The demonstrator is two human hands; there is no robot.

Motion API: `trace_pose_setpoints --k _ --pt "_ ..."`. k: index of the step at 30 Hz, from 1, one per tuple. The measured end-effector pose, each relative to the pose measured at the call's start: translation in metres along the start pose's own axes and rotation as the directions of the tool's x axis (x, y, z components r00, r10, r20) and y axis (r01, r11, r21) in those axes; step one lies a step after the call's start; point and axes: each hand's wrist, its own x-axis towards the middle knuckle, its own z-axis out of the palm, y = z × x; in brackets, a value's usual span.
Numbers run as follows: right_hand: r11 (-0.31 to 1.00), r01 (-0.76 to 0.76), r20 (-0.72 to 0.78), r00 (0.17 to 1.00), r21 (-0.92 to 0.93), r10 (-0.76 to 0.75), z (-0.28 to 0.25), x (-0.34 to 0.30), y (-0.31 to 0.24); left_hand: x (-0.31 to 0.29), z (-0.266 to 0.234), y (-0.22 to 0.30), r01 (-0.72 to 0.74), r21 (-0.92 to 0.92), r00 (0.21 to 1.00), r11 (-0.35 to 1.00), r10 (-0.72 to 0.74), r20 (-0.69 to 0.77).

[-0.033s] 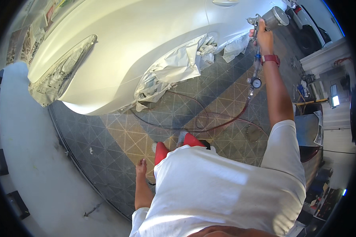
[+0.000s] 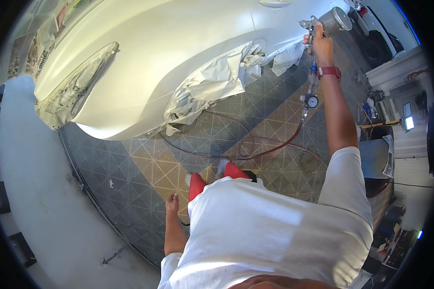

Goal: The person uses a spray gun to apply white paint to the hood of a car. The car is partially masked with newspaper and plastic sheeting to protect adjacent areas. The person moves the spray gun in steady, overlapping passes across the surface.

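Observation:
Far out at the upper right, my right hand (image 2: 321, 45) is wrapped round the handle of a spray gun (image 2: 314, 26). A grey cup (image 2: 336, 20) is fixed to the gun, and its nozzle end faces left, toward the white car body (image 2: 178, 43). Below the handle hang a clear fitting and a round pressure gauge (image 2: 312, 101), joined to a reddish air hose (image 2: 294, 137). My left hand (image 2: 171, 203) hangs low beside my left leg, with nothing visible in it. Its fingers look loosely extended, though they are small and partly hidden.
Crumpled masking sheet (image 2: 217, 82) covers the wheel opening, and masking (image 2: 77, 84) covers the lamp. The hose loops over the patterned floor tiles (image 2: 154, 168) near my feet. A whitish wall (image 2: 38, 192) curves along the left; a lit work lamp (image 2: 408, 123) stands at right.

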Motion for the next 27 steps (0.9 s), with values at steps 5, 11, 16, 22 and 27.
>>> trace_pose_setpoints --k 5,11,16,22,27 --pt "0.99 -0.063 0.227 0.973 0.126 0.033 0.045 -0.073 -0.046 0.002 -0.012 -0.031 0.024 0.104 1.0 0.994 -0.025 0.009" --pt "0.967 -0.107 0.596 0.801 0.229 -0.053 0.108 -0.198 -0.1 0.003 -0.015 -0.085 0.125 0.051 0.991 0.991 -0.122 -0.059" --pt "0.95 -0.108 0.744 0.65 0.293 -0.155 0.154 -0.278 -0.14 -0.007 -0.018 -0.059 0.137 0.147 0.989 0.98 -0.143 0.029" --pt "0.911 -0.137 0.832 0.476 0.389 -0.283 0.19 -0.306 -0.185 -0.004 -0.023 -0.06 0.132 0.063 0.991 0.989 -0.131 -0.023" --pt "0.946 -0.021 0.735 0.635 0.324 -0.238 0.177 -0.258 -0.184 0.0 -0.021 -0.054 0.079 0.066 0.997 0.995 -0.078 -0.012"
